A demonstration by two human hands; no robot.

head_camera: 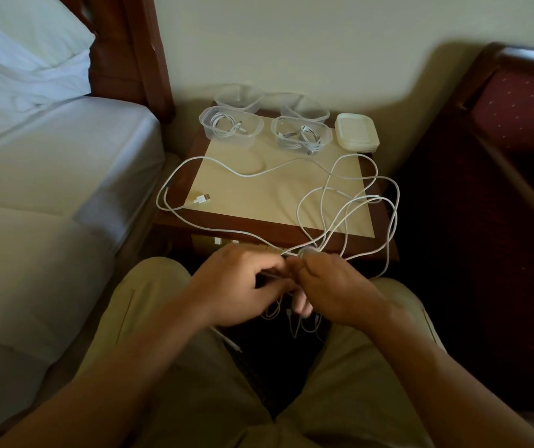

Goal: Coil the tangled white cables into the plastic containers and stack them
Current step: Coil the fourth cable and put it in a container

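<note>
The person sat before a small bedside table (259, 195), both hands low at six o'clock. The left hand (239, 286) had its fingers curled, pinching the white cable (252, 173); the right hand (336, 286) gripped a small wound coil of it, though blur made the exact hold hard to read. From the hands, loose loops sprawled over the tabletop toward three o'clock, and a USB plug (202, 198) lay at nine. At twelve o'clock stood four clear containers: the two nearer ones (230, 126) (301, 135) each held a coiled cable. A stack of lids (357, 132) sat just beside them at one o'clock.
</note>
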